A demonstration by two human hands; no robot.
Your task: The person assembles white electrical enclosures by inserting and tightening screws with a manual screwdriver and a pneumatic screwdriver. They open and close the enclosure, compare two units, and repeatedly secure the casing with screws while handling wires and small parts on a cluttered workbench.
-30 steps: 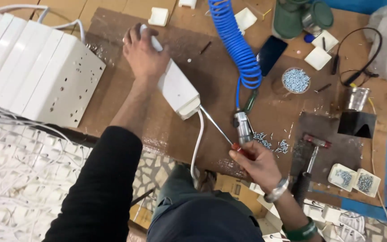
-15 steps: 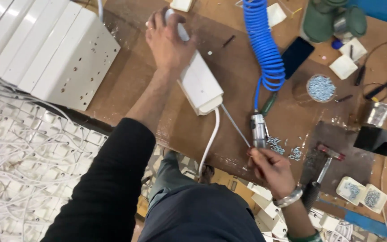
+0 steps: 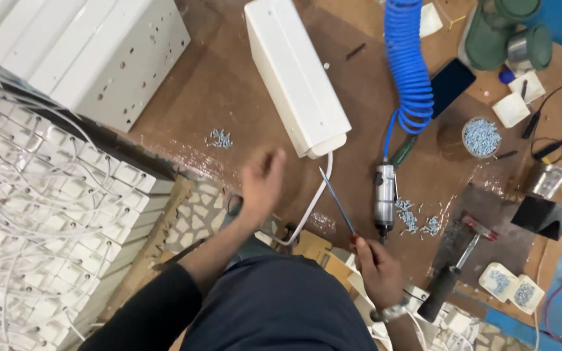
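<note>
A long white plastic box (image 3: pixel 294 71) lies on the brown workbench (image 3: pixel 229 97), with a white cable (image 3: pixel 310 208) running from its near end. My left hand (image 3: pixel 261 185) is blurred in the air just below the box, fingers apart, holding nothing. Near the bench's front edge my right hand (image 3: pixel 375 266) grips a screwdriver (image 3: pixel 337 200) with a red handle. Its thin shaft points up toward the box's near end.
A silver air screwdriver (image 3: pixel 385 198) on a blue coiled hose (image 3: pixel 408 58) lies right of the box. Loose screws (image 3: pixel 417 218), a round dish of screws (image 3: pixel 481 136), a hammer (image 3: pixel 450 273), a dark phone (image 3: pixel 450 81) and stacked white boxes (image 3: pixel 99 52) surround it.
My left hand has let go of the far end of the white box and pulled back toward me. The camera view has shifted closer. The right hand keeps the screwdriver.
</note>
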